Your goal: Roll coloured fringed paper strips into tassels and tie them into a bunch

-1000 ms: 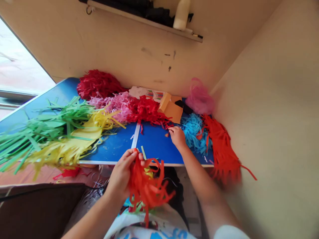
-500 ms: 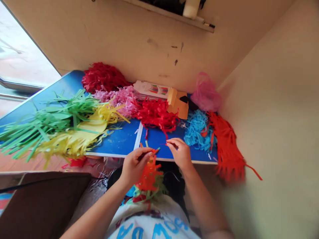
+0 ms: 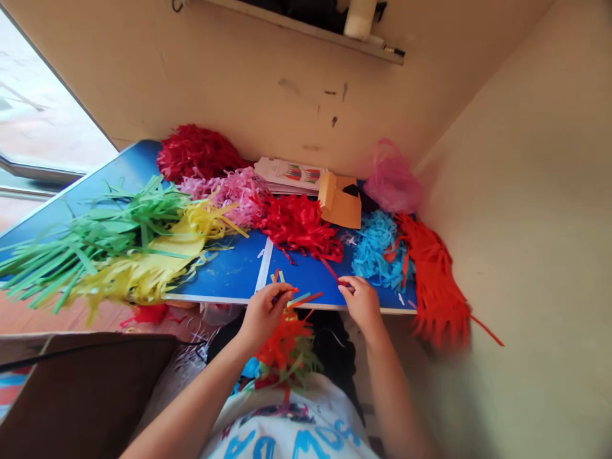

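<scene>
My left hand (image 3: 268,312) pinches a small bunch of paper strips (image 3: 302,298) in orange, light blue and other colours, their ends poking out on both sides of the fingers. Below it, a multicoloured fringe of paper strips (image 3: 282,347), orange and green on top, hangs over my lap. My right hand (image 3: 361,303) is closed on a dark red paper strip (image 3: 329,269), which slants up toward the red shredded paper pile (image 3: 301,226). Blue shredded paper (image 3: 380,248) lies just beyond the right hand.
Green strips (image 3: 100,236), yellow fringe (image 3: 153,268), pink shreds (image 3: 229,191) and a dark red heap (image 3: 198,153) cover the blue table's (image 3: 215,280) left. Orange fringe (image 3: 435,280) overhangs its right edge. A cardboard box (image 3: 95,389) stands lower left; a shelf (image 3: 306,29) juts overhead.
My right hand has moved slightly right and down, now with a dark red strip stretching from its fingers to the red pile. My left hand stays nearly in place, still pinching strips.
</scene>
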{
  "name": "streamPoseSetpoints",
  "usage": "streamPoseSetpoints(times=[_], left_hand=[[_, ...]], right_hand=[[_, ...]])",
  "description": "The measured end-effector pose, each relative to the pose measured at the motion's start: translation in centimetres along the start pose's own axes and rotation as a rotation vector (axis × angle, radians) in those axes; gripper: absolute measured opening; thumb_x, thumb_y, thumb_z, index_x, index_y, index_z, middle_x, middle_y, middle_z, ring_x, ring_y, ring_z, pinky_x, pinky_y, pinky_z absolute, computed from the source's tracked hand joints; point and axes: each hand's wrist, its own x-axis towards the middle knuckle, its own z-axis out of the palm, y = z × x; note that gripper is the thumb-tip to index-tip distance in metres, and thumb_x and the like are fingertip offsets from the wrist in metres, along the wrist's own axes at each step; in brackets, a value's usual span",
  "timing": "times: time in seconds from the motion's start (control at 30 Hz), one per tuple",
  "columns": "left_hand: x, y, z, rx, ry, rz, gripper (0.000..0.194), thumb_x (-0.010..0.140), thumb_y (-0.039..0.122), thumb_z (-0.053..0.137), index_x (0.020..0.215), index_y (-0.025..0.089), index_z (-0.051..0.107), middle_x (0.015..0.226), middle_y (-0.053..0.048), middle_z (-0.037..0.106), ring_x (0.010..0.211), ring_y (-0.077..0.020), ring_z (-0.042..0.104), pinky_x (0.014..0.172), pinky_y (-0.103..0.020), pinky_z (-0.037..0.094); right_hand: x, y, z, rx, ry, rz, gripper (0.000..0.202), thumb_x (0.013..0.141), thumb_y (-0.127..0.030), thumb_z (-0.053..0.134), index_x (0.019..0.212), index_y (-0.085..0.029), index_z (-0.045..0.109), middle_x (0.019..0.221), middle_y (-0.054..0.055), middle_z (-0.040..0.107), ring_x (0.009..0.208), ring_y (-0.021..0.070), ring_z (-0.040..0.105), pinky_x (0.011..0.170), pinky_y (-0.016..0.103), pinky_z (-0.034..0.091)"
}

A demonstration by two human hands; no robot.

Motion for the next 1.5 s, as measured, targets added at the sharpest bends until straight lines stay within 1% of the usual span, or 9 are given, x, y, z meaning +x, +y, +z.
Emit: streamPoseSetpoints(times=[0.13,0.33,0.57,0.7,0.9,1.1,1.2,1.33,1.5], left_hand=[[-0.7,0.2,0.1,0.05,-0.022,0.045,0.019,0.089,0.03,0.056,0.091,0.02,0.071,0.083,-0.003,0.075,0.074,-0.0162,0.067,0.068,-0.025,0.051],[-0.4,0.7,0.5,0.176,-0.086,0.106,0.018,0.093,0.029,0.051,0.092,0.02,0.068,0.086,-0.004,0.073,0.077,-0.0166,0.067,0.069,-0.026,0.051],[9.4,1.0,4.2,0.581,-0.345,0.264,0.021,0.094,0.015,0.043,0.103,0.017,0.061,0.126,-0.012,0.065,0.125,-0.0239,0.054,0.112,-0.045,0.033],[14.4,-0.9,5.0,0.644,-0.363,0.185,0.022,0.093,0.014,0.04,0.103,0.015,0.06,0.106,-0.014,0.071,0.109,-0.0262,0.064,0.104,-0.045,0.04],[18.6,-3.2,3.9,0.708,-0.321,0.059,0.026,0.095,0.019,0.037,0.111,0.013,0.057,0.104,-0.018,0.07,0.096,-0.0271,0.067,0.083,-0.035,0.048],[22.3,-1.7,2.6,0.723,-0.205,0.037,0.026,0.094,0.018,0.04,0.109,0.013,0.061,0.103,-0.015,0.071,0.098,-0.0251,0.066,0.083,-0.033,0.046],[21.0,0.6,0.9,0.756,-0.095,0.066,0.026,0.093,0.019,0.042,0.102,0.015,0.066,0.109,-0.016,0.069,0.111,-0.0292,0.059,0.095,-0.041,0.042],[14.0,2.8,-1.3,0.737,0.104,0.214,0.025,0.093,0.03,0.047,0.089,0.019,0.07,0.115,-0.012,0.067,0.113,-0.0306,0.056,0.097,-0.044,0.039],[4.2,3.4,-0.9,0.294,-0.069,0.197,0.019,0.092,0.027,0.049,0.089,0.019,0.066,0.083,-0.003,0.071,0.076,-0.0166,0.064,0.072,-0.027,0.047]], right_hand=[[-1.9,-0.4,-0.4,-0.006,0.101,-0.009,0.022,0.087,-0.033,0.054,0.09,-0.02,0.072,0.095,0.009,0.07,0.082,0.0224,0.067,0.078,0.037,0.055],[-2.1,0.0,0.6,0.035,0.019,0.014,0.019,0.083,-0.029,0.055,0.087,-0.02,0.072,0.093,0.01,0.069,0.081,0.0234,0.067,0.075,0.038,0.056],[-1.4,0.0,1.1,0.071,0.017,0.015,0.025,0.085,-0.028,0.052,0.099,-0.019,0.07,0.097,0.009,0.068,0.074,0.0203,0.069,0.073,0.035,0.056],[-1.1,0.3,1.4,-0.014,0.063,0.015,0.024,0.086,-0.026,0.049,0.098,-0.019,0.069,0.094,0.009,0.069,0.079,0.0217,0.069,0.076,0.036,0.054],[0.6,0.3,1.2,-0.119,-0.004,0.006,0.019,0.084,-0.021,0.056,0.098,-0.02,0.068,0.099,0.008,0.068,0.078,0.0197,0.067,0.077,0.034,0.053],[2.3,-0.9,2.6,-0.169,-0.117,-0.108,0.021,0.086,-0.017,0.057,0.099,-0.022,0.072,0.102,0.008,0.068,0.081,0.019,0.067,0.078,0.032,0.053],[2.4,-1.1,3.0,-0.12,-0.073,-0.096,0.018,0.086,-0.015,0.057,0.089,-0.022,0.073,0.095,0.008,0.068,0.085,0.0217,0.067,0.079,0.035,0.054],[1.3,-2.2,2.7,0.426,0.02,-0.002,0.011,0.086,-0.028,0.062,0.087,-0.022,0.071,0.098,0.006,0.064,0.079,0.0192,0.07,0.07,0.032,0.058],[-1.0,-5.7,2.9,0.819,0.029,0.092,0.013,0.079,-0.034,0.073,0.083,-0.022,0.071,0.091,0.002,0.07,0.078,0.0182,0.071,0.068,0.029,0.059]])
